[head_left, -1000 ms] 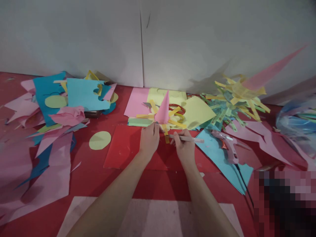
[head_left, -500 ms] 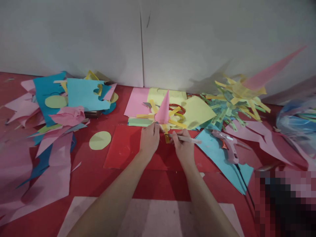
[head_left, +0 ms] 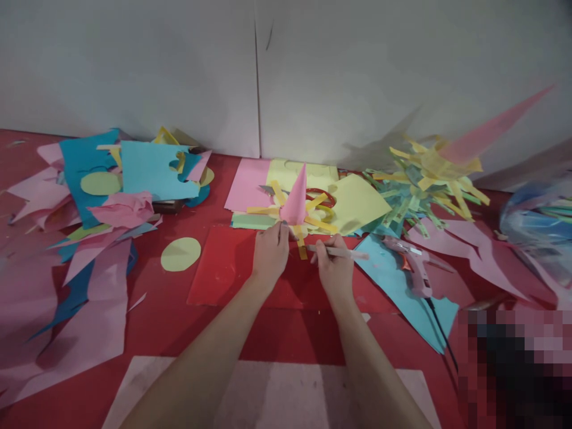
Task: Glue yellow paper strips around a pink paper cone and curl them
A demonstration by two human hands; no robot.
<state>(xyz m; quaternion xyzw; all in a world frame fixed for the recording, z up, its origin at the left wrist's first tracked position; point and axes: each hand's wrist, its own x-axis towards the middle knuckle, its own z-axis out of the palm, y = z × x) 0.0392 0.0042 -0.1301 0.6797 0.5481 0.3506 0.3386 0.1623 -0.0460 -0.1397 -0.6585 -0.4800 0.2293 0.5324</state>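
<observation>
A pink paper cone (head_left: 295, 199) stands upright in the middle, with yellow paper strips (head_left: 320, 224) fanning out round its base. At the cone's near left side is my left hand (head_left: 270, 249), its fingers pinched together at the base of the strips. My right hand (head_left: 335, 262) is closed round a slim pen (head_left: 340, 252), whose tip points left toward the strip that reaches nearest to me. A small gap shows between pen tip and strip. Beneath both hands lies a bright red board (head_left: 227, 268). Scissors with red handles (head_left: 322, 195) lie behind the cone.
A pink glue gun (head_left: 415, 262) with a black cord rests on blue paper (head_left: 393, 286) at right. Behind it leans a larger pink cone (head_left: 496, 128) with fringed strips. Paper scraps (head_left: 100, 286) heap up at left, near a pale yellow disc (head_left: 180, 254). A white wall (head_left: 179, 71) closes the back.
My right hand has shifted slightly right with the pen, drawing its tip away from the near yellow strip. My left hand and the cone have stayed in place.
</observation>
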